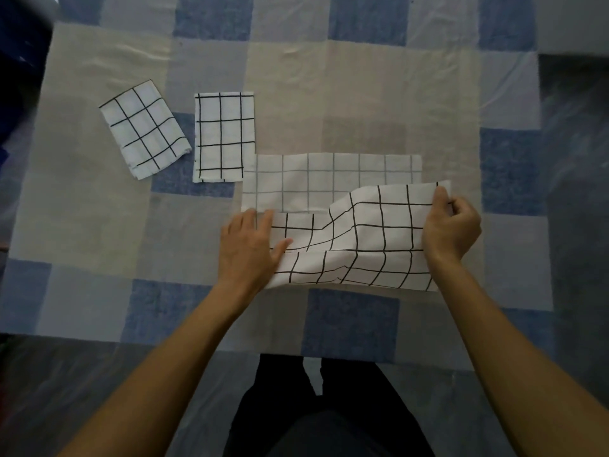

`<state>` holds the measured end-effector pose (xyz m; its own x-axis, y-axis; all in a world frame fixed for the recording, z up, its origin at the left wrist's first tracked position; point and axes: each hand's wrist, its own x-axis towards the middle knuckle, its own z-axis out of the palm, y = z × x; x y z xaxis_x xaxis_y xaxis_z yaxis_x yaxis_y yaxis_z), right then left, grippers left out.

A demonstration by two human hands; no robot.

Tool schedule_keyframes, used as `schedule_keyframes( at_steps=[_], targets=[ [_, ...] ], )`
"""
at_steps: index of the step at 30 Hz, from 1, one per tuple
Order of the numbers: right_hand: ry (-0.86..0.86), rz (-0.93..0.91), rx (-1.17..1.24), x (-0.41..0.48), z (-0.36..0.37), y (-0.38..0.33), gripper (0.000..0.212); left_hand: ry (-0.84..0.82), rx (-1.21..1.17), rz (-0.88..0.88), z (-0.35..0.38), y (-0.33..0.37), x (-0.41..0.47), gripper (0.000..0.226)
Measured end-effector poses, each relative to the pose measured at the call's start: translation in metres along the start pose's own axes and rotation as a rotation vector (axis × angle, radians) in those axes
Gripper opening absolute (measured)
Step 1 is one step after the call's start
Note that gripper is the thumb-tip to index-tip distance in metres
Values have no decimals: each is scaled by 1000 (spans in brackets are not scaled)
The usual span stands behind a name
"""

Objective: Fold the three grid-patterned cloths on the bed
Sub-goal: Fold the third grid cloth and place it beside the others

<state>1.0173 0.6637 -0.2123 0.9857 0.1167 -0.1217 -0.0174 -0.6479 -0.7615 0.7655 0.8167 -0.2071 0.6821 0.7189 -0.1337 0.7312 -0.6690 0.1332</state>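
Three white cloths with black grid lines lie on the bed. A small folded cloth point(145, 128) sits tilted at the left, and a second folded cloth point(224, 136) lies straight beside it. The third cloth point(333, 183) is spread in the middle, its near half doubled over towards the far edge and rumpled. My left hand point(248, 250) lies flat on the left end of the doubled part. My right hand point(449, 227) pinches the raised right corner of that part.
The bed carries a patchwork cover point(362, 94) of blue, grey and beige squares. Its near edge point(197, 341) runs across below my forearms, with my dark-clad legs point(316, 417) under it. A dark object point(19, 61) stands beyond the left edge.
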Motion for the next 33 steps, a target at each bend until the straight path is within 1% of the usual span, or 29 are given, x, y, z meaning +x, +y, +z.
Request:
schedule_keyframes(
  at_steps=[2, 4, 7, 8, 10, 14, 18, 26, 29, 31, 33],
  targets=[
    [8, -11, -40, -2, -2, 3, 41, -37, -17, 24, 10, 1, 10, 59],
    [20, -7, -69, -5, -5, 5, 43, -39, -55, 53, 16, -1, 17, 52],
    [5, -20, -76, -11, -6, 5, 44, 59, -132, 79, 19, -8, 21, 25],
    [-4, -20, -71, -12, -7, 5, 43, 81, -166, 72, 19, -10, 22, 18],
    [-26, -19, -57, -12, -7, 6, 43, 126, -224, 48, 15, -17, 27, 14],
    [-43, -69, -75, -2, -2, 3, 44, 216, -258, 0, -4, -33, 48, 15],
    [-68, -112, -104, 10, 16, -5, 44, 235, -239, -6, -15, -42, 83, 19],
    [12, -184, -211, 35, 49, -8, 39, 250, -233, -91, -7, -38, 115, 26],
    [47, -212, -291, 44, 57, -5, 46, 254, -255, -155, -4, -36, 119, 26],
    [75, -231, -306, 47, 62, -6, 49, 291, -298, -193, -5, -32, 117, 31],
    [106, -225, -263, 46, 64, -12, 47, 339, -336, -149, -8, -25, 107, 38]
  ],
)
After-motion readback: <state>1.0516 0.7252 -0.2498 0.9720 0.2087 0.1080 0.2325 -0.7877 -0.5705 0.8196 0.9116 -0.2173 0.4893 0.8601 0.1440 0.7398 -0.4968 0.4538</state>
